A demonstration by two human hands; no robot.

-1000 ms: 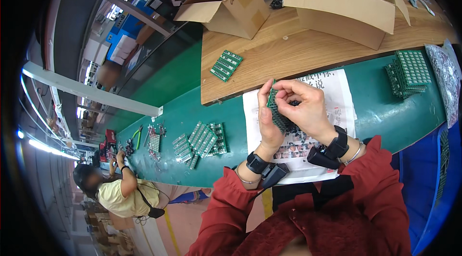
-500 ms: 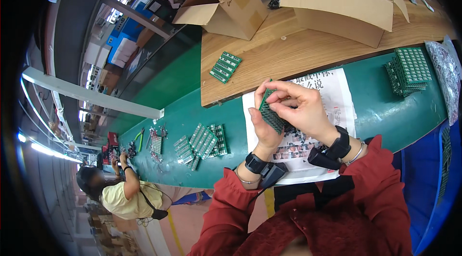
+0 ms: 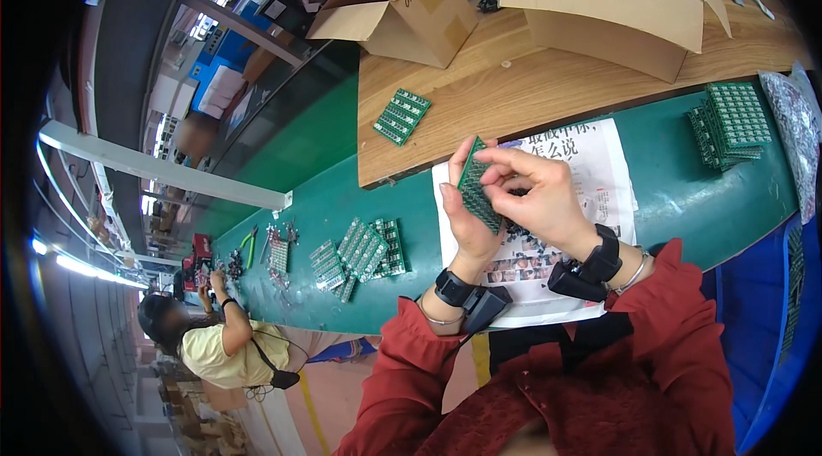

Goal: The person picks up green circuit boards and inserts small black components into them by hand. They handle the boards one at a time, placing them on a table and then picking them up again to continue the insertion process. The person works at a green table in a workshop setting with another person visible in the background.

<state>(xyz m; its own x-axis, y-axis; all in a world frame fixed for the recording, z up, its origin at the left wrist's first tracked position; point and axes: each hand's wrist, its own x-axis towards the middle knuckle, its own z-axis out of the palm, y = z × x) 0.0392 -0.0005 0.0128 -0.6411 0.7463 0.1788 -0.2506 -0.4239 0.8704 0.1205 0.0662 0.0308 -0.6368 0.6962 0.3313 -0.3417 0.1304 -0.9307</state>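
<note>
A green circuit board panel [image 3: 479, 192], tilted up on edge, is gripped along its side by my left hand [image 3: 469, 232]. My right hand [image 3: 548, 196] is bent over the board's face with thumb and forefinger pinched together; whatever sits between the fingertips is too small to make out. Both hands are above a printed newspaper sheet [image 3: 599, 186]. Small dark parts [image 3: 524, 242] lie on that sheet, partly hidden beneath my right hand.
Several circuit boards [image 3: 361, 250] lie to the left, one board [image 3: 402, 117] on the wooden board [image 3: 479, 83]. A board stack [image 3: 735, 118] and a plastic bag [image 3: 792, 139] are at right. Cardboard boxes [image 3: 599, 15] stand behind. A co-worker [image 3: 227, 349] sits at far left.
The circuit board has risen slightly and tilted a little in my left hand. My right fingers have shifted slightly over its face and are still pinched.
</note>
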